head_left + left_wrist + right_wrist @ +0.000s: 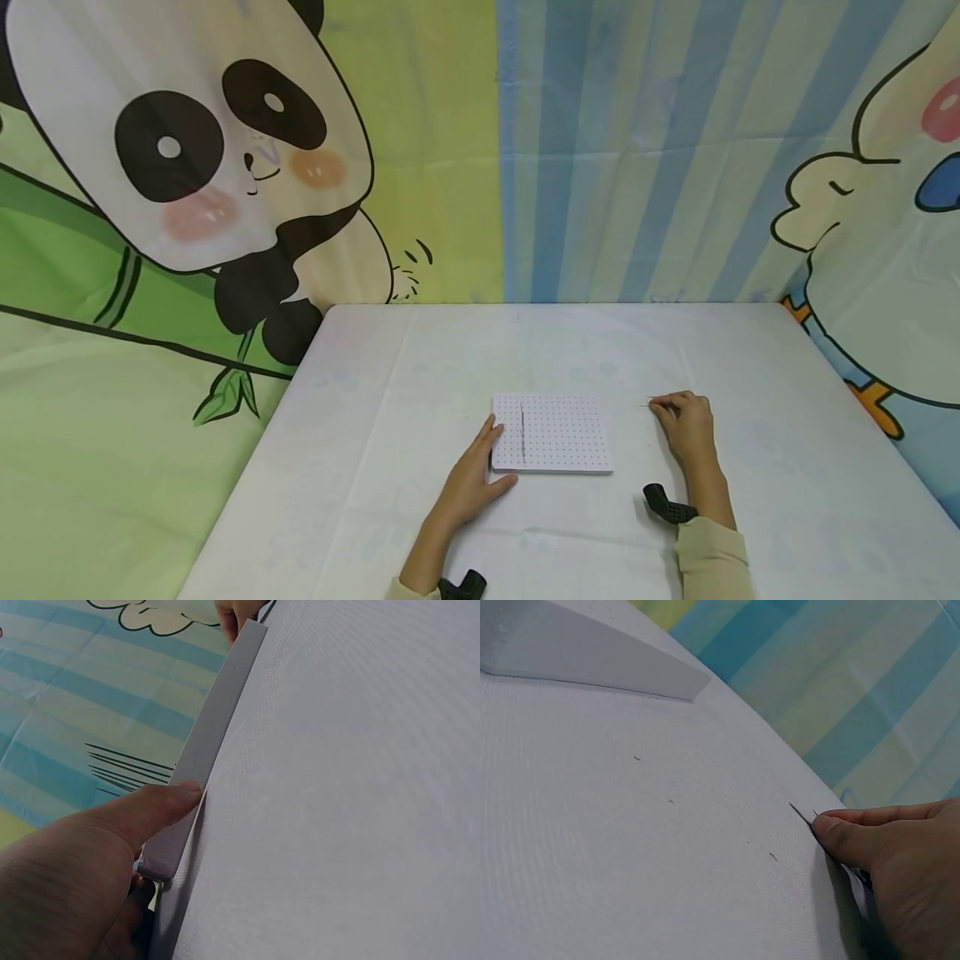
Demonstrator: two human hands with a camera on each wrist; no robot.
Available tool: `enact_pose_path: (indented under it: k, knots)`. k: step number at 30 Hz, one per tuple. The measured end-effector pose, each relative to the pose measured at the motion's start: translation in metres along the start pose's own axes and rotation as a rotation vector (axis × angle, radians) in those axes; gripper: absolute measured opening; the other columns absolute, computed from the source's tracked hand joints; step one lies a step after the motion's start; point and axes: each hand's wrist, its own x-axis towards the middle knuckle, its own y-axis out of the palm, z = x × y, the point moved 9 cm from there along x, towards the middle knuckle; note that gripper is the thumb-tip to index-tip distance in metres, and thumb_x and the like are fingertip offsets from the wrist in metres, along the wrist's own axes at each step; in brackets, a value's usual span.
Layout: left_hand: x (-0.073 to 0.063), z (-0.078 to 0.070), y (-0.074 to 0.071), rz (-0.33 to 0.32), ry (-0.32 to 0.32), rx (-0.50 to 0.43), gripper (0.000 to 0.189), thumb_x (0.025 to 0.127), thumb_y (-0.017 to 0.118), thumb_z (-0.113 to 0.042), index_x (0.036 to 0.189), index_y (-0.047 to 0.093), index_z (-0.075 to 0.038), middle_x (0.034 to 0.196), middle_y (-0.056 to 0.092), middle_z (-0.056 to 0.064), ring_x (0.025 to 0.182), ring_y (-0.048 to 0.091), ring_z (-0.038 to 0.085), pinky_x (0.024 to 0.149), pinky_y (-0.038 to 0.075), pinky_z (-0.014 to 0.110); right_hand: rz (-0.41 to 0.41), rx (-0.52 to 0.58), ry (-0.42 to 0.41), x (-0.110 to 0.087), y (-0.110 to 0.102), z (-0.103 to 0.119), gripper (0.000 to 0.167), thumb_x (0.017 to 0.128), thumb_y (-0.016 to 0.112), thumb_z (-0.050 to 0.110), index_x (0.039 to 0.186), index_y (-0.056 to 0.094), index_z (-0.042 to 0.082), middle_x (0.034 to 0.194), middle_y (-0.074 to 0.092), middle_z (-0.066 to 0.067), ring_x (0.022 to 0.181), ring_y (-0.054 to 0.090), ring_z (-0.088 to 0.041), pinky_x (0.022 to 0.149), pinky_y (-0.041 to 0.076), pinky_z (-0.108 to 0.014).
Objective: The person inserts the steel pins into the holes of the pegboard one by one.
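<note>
A white board [570, 433] dotted with small holes lies flat on the table. Along its left part, several thin dark needle-like sticks [127, 760] stand up in a row. My left hand [468, 479] is at the board's near left corner, its straight fingers along the left side and its thumb pressing the front edge. Off to the right of the board, my right hand [688, 423] pinches thin dark needle-like sticks [801, 815] between thumb and fingers, their tips pointing left. The other ends of these sticks are hidden by the hand.
The white-covered table [420, 358] meets a cartoon-printed curtain [450, 167] along its far edge. A few tiny dark specks [772, 856] lie on the cloth between board and right hand. Black camera mounts [666, 505] sit at both wrists.
</note>
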Motion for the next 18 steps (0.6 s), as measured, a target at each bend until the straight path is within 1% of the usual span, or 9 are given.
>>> enact_pose_path:
  k: [3,8,13,16,18]
  knots:
    - [0.0,0.0,0.0,-0.004,-0.001,0.003,0.08,0.079,0.073,-0.03,0.145,0.029,-0.014,0.154,0.013,-0.001,0.136,0.022,0.019,0.107,0.027,0.039,0.019,-0.008,-0.001,0.002,0.002,0.002,0.008,0.078,0.071,0.004,0.083,0.07,-0.002,0.089,0.06,-0.02,0.085,0.046,-0.036,0.073,0.036,-0.047]
    - [0.0,0.001,-0.002,-0.009,-0.007,-0.008,0.081,0.078,0.073,-0.029,0.144,0.03,-0.013,0.153,0.015,0.001,0.136,0.023,0.021,0.107,0.027,0.04,0.013,-0.015,-0.017,0.003,0.005,0.003,0.008,0.079,0.07,0.003,0.083,0.069,-0.004,0.088,0.06,-0.02,0.085,0.045,-0.035,0.071,0.035,-0.045]
    - [0.0,0.0,-0.004,-0.016,-0.004,-0.008,0.081,0.078,0.074,-0.029,0.144,0.031,-0.013,0.153,0.015,0.002,0.136,0.024,0.022,0.106,0.028,0.041,0.031,0.019,0.006,0.004,0.005,0.005,0.009,0.084,0.067,0.006,0.085,0.069,-0.002,0.089,0.06,-0.019,0.085,0.046,-0.033,0.072,0.036,-0.044]
    - [0.0,-0.001,-0.003,-0.014,0.004,-0.013,0.081,0.078,0.074,-0.028,0.144,0.031,-0.012,0.153,0.016,0.002,0.136,0.024,0.022,0.106,0.029,0.041,0.034,0.04,0.024,0.005,0.0,0.015,0.012,0.088,0.063,0.01,0.088,0.068,-0.001,0.085,0.061,-0.016,0.079,0.05,-0.028,0.067,0.039,-0.038]
    - [0.0,-0.002,-0.002,-0.01,0.007,-0.013,0.081,0.078,0.074,-0.028,0.144,0.03,-0.012,0.153,0.016,0.002,0.136,0.024,0.022,0.107,0.028,0.041,0.026,0.068,0.028,0.008,-0.004,0.03,0.014,0.089,0.061,0.012,0.091,0.067,-0.001,0.083,0.062,-0.015,0.074,0.052,-0.025,0.062,0.041,-0.032]
